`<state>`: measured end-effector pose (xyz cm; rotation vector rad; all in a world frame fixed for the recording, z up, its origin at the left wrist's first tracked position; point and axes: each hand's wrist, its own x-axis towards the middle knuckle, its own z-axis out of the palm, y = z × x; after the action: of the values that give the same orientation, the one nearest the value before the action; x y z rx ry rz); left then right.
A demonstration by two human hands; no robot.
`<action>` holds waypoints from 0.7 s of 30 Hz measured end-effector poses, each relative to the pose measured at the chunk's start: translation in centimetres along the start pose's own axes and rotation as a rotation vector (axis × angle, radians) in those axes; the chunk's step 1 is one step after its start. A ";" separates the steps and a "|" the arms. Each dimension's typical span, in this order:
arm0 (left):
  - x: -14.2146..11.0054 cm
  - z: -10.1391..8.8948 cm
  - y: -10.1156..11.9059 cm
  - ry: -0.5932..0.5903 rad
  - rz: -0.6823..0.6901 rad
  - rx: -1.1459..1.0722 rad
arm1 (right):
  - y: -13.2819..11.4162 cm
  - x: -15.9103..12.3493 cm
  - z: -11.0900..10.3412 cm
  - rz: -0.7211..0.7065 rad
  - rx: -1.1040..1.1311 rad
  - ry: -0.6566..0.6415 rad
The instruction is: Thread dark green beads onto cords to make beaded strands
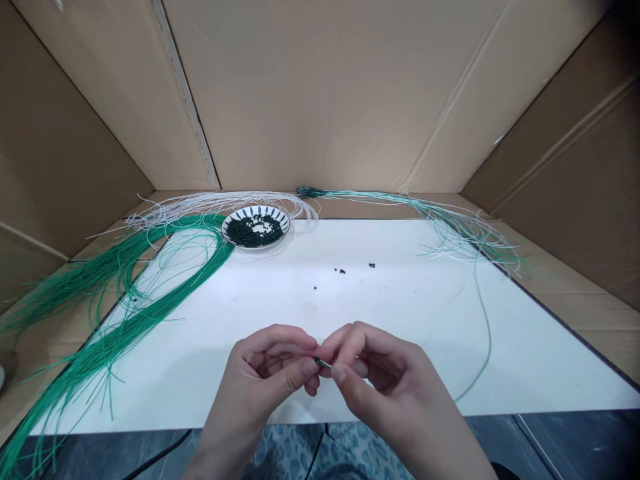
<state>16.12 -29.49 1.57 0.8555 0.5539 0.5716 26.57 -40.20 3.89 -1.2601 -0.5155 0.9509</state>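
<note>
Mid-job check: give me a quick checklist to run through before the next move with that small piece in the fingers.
1. Small dark green cylindrical piece pinched between left hand and right hand: ok.
2. Dark green beads inside the round blue-and-white patterned plate: ok.
3. Stray dark beads on the white board: not ok.
4. Bundle of long green cords lying apart from the hands: ok.
5. Cord threaded through the piece: cannot tell.

small dark piece (pixel 323 363) mostly hidden between left hand (pixel 263 373) and right hand (pixel 385 380); green strands (pixel 107 343) cut off at left edge; dark beads (pixel 255 231) too small to tell.
</note>
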 end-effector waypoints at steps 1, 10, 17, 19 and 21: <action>0.0 0.0 0.0 0.001 0.004 0.003 | 0.0 0.0 0.0 0.000 0.001 0.004; -0.3 0.2 -0.1 0.052 0.090 0.067 | 0.7 -0.3 0.0 -0.038 -0.009 0.031; -0.6 0.7 -0.6 0.120 0.196 0.068 | 1.7 -0.3 -0.4 -0.013 0.161 0.028; -0.7 0.8 -0.6 0.117 0.191 0.058 | 1.7 -0.4 -0.4 -0.010 0.169 0.030; -0.7 0.8 -0.6 0.115 0.180 0.055 | 1.6 -0.4 -0.4 -0.005 0.171 0.028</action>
<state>16.30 -30.67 1.66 0.9341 0.6030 0.7770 26.16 -40.71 2.29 -1.1161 -0.4069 0.9514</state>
